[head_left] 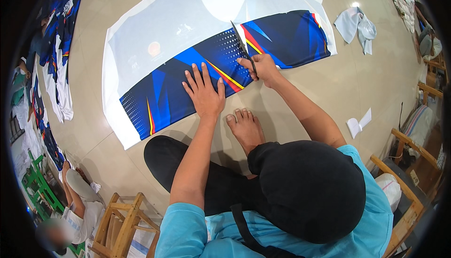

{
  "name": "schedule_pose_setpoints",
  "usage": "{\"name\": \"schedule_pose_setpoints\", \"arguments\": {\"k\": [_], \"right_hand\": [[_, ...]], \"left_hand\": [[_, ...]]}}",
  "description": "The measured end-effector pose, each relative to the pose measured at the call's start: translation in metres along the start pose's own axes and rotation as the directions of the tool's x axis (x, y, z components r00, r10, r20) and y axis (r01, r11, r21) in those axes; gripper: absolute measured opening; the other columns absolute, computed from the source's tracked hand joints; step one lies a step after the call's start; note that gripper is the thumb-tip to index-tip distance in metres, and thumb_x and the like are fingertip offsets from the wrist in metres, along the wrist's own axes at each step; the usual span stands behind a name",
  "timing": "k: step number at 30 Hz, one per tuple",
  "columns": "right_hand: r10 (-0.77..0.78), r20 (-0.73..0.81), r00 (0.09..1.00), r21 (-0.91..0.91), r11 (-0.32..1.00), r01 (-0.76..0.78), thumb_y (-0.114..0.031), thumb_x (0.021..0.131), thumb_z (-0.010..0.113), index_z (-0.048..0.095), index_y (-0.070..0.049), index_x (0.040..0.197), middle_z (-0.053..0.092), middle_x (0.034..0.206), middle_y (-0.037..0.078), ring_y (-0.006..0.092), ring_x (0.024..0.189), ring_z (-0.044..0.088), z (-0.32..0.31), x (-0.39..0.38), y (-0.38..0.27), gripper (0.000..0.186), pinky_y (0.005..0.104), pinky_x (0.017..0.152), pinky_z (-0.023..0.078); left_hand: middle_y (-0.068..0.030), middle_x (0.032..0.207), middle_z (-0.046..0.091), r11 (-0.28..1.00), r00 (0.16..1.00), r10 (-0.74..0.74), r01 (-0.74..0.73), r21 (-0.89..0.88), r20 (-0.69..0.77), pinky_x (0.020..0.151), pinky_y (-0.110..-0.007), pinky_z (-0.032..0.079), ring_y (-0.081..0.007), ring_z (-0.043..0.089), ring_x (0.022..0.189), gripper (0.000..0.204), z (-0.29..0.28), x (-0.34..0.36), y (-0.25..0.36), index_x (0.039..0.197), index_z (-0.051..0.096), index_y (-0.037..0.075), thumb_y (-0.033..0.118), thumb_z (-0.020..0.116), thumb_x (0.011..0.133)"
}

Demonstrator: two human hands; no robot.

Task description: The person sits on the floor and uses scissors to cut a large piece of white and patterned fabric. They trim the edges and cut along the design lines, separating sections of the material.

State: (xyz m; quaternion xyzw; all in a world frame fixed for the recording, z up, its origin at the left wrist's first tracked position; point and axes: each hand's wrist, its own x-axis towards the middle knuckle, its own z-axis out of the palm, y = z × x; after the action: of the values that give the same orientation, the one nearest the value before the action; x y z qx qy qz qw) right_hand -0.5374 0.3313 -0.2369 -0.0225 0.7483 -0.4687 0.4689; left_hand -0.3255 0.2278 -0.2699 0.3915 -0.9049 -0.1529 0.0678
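Note:
A white sheet of fabric (112,70) lies on the floor with its near part showing a dark blue print (174,84) with red, yellow and light blue streaks. My left hand (205,96) rests flat on the blue print, fingers spread. My right hand (264,70) grips a pair of black scissors (243,46) by the handles. Their blades point away from me along a narrow white gap between two blue printed areas. I cannot tell how far the blades are apart. My bare foot (246,131) stands just short of the fabric's near edge.
Pale fabric scraps (353,25) lie at the right, with a small white scrap (359,123) nearer. A wooden stool (123,225) stands at the lower left, near another person (82,211). More printed fabric (58,46) lines the left side. Wooden frames (404,201) stand at the right.

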Motion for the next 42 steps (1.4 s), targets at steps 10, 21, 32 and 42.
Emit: {"name": "schedule_pose_setpoints", "arguments": {"k": [10, 21, 32, 42], "right_hand": [[0.095, 0.139, 0.986, -0.067, 0.994, -0.087, -0.045, 0.089, 0.095, 0.069, -0.004, 0.081, 0.056, 0.064, -0.001, 0.0094, 0.048, 0.049, -0.045, 0.01, -0.033, 0.05, 0.0272, 0.045, 0.036], [0.072, 0.321, 0.944, -0.506, 0.856, 0.106, -0.04, 0.09, 0.093, 0.072, -0.004, 0.076, 0.056, 0.059, -0.002, 0.0077, 0.047, 0.048, -0.111, 0.056, -0.079, 0.044, 0.0266, 0.044, 0.034], [0.092, 0.388, 0.917, -0.662, 0.721, 0.207, -0.039, 0.091, 0.092, 0.071, -0.005, 0.073, 0.055, 0.058, -0.002, 0.0079, 0.046, 0.048, -0.128, 0.084, -0.115, 0.044, 0.0259, 0.045, 0.034], [0.115, 0.424, 0.898, -0.687, 0.687, 0.236, -0.037, 0.09, 0.093, 0.072, -0.005, 0.073, 0.061, 0.061, 0.001, 0.0086, 0.048, 0.051, -0.131, 0.096, -0.126, 0.041, 0.0266, 0.045, 0.035]], "left_hand": [[-0.0202, 0.185, 0.025, 1.0, 1.0, -0.012, 0.011, 0.008, 0.014, 0.136, -0.068, 0.009, -0.0481, 0.015, 0.172, 0.081, 0.002, 0.0, -0.002, 0.178, 0.032, 0.011, 0.051, 0.054, 0.112], [-0.0194, 0.185, 0.025, 1.0, 0.999, -0.025, 0.025, -0.002, 0.027, 0.137, -0.068, 0.009, -0.0477, 0.015, 0.172, 0.08, 0.001, -0.001, -0.003, 0.178, 0.033, 0.011, 0.05, 0.056, 0.111], [-0.0205, 0.185, 0.025, 0.999, 0.999, -0.028, 0.028, 0.02, 0.041, 0.137, -0.068, 0.008, -0.0484, 0.015, 0.171, 0.081, -0.002, 0.0, -0.002, 0.178, 0.031, 0.011, 0.05, 0.056, 0.111], [-0.0213, 0.185, 0.025, 1.0, 0.999, -0.022, 0.022, 0.019, 0.037, 0.136, -0.069, 0.009, -0.0488, 0.016, 0.171, 0.081, -0.003, 0.0, -0.002, 0.178, 0.032, 0.01, 0.049, 0.056, 0.111]]}}
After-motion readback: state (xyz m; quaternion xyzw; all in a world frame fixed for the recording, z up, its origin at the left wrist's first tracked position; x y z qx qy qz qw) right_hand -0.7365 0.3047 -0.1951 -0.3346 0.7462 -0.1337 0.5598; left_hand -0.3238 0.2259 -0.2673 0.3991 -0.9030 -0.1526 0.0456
